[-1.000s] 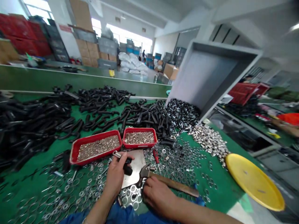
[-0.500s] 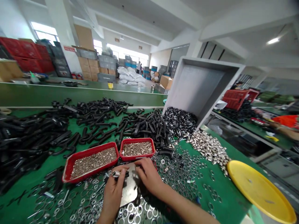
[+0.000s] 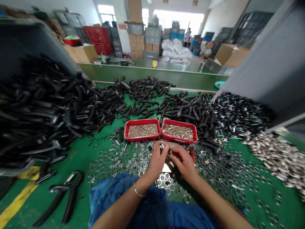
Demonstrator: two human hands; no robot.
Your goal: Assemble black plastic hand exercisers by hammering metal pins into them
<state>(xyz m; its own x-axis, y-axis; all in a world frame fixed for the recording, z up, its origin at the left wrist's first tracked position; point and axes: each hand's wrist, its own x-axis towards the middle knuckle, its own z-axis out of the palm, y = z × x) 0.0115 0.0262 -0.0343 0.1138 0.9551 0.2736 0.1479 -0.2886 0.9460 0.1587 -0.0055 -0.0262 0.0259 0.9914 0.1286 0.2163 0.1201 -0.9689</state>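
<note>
silver-and-black metal piece [image 3: 161, 145] is clamped by fingers of the left hand [image 3: 156, 161]; the right hand [image 3: 187, 167] has been brought in for two-handed handling, its fingers' closure unclear.

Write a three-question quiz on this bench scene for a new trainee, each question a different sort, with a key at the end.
1. Multiple choice: what colour are the two trays just beyond the hands?
A) yellow
B) red
C) grey

2. True or false: the left hand and right hand are spread wide apart, at opposite ends of the bench.

3. Fill in: the bracelet is worn on the person's ____ wrist.

Key:
1. B.
2. False; they come together at a small piece, partly hidden by the fingers.
3. left.
</note>
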